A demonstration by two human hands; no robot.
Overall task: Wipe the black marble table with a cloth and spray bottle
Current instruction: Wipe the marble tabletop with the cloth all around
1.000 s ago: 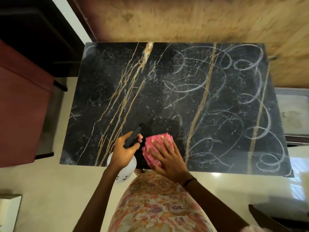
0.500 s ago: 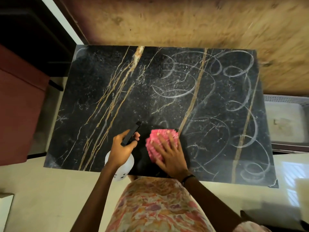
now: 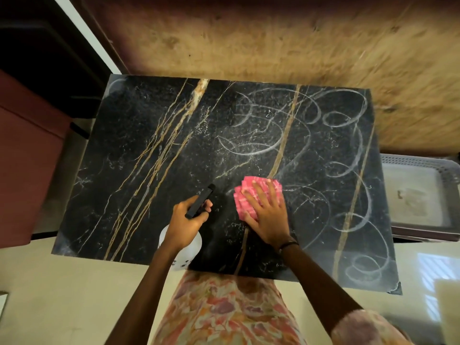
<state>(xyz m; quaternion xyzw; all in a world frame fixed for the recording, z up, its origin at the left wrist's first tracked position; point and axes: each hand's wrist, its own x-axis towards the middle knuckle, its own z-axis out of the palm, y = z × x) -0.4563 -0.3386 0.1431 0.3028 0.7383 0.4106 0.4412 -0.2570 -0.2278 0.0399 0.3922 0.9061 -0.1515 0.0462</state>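
Note:
The black marble table (image 3: pixel 139 185) with gold veins fills the middle of the view. White chalk-like swirls (image 3: pixel 343 185) cover its right half. My right hand (image 3: pixel 267 215) lies flat with fingers spread on a folded pink cloth (image 3: pixel 245 195) pressed to the table near the front centre. My left hand (image 3: pixel 185 225) grips a spray bottle (image 3: pixel 200 200) by its black head, just left of the cloth. The bottle's white body (image 3: pixel 191 250) hangs under the hand at the table's front edge.
A wooden wall (image 3: pixel 273 41) runs behind the table. A reddish cabinet (image 3: pixel 22 155) stands at the left and a grey tray-like basket (image 3: pixel 420 195) at the right. Pale tiled floor (image 3: pixel 62 295) lies in front.
My right hand has slid the pink cloth to the right and a little further from me. The left hand with the spray bottle stays in about the same place on the table.

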